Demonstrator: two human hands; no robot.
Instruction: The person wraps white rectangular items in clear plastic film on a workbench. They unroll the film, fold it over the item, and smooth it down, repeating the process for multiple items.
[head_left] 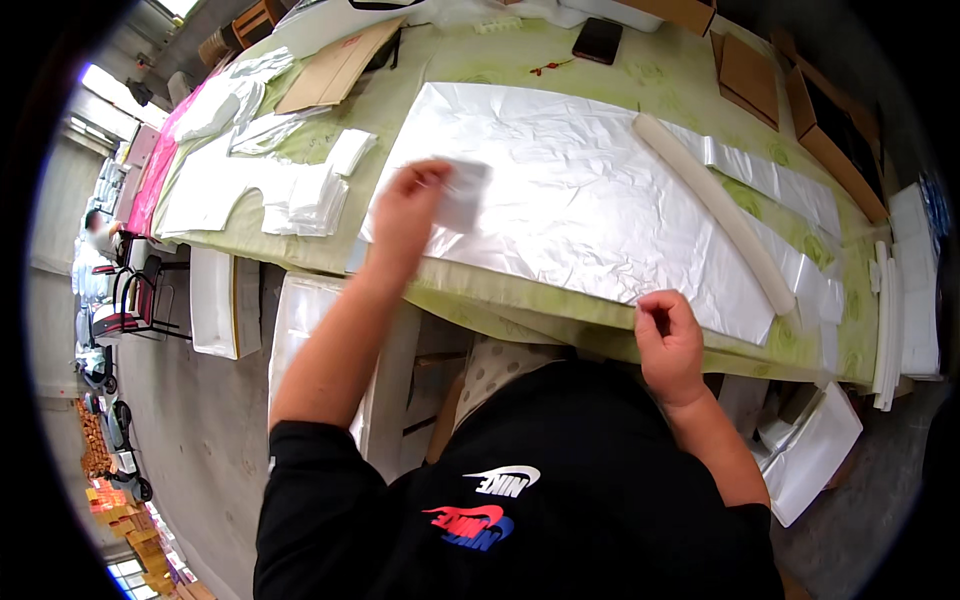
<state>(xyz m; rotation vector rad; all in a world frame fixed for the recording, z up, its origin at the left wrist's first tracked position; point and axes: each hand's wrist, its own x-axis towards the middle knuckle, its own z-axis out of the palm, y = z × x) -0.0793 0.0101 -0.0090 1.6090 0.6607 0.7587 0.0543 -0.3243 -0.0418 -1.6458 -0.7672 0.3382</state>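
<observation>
Far left of the frame, I see a seated person [100, 235] by stacked chairs [130, 300], well apart from my work. On the upper left of the tabletop [680, 80] lie a pink sheet [165, 160], loose clear bags [245, 95], a cardboard piece [335, 65] and a stack of white folded bags [315, 195]. Below the tabletop edge at left, a white box [215, 300] stands on the floor.

Moving in, my left hand [405, 215] is raised over the left end of the big plastic sheet [590, 200], fingers clamped on a small white piece [462, 190], thumb on top; it is blurred, so I can't tell what kind of piece it is. The sheet itself lies flat across the middle of the frame, wrinkled, its near edge along the tabletop's front edge.

Right of centre, my right hand [668, 340] sits at the sheet's near edge, fingers curled together, thumb and forefinger pinched; whether they grip the sheet's edge I cannot tell.

Further right, a long white foam roll [715, 205] lies diagonally on the sheet, running from upper centre toward lower right. A dark phone [597, 40] rests at the top, brown boxes [830, 130] at upper right, white foam slabs [915, 280] at the far right, and a white bag [810, 450] lower right.
</observation>
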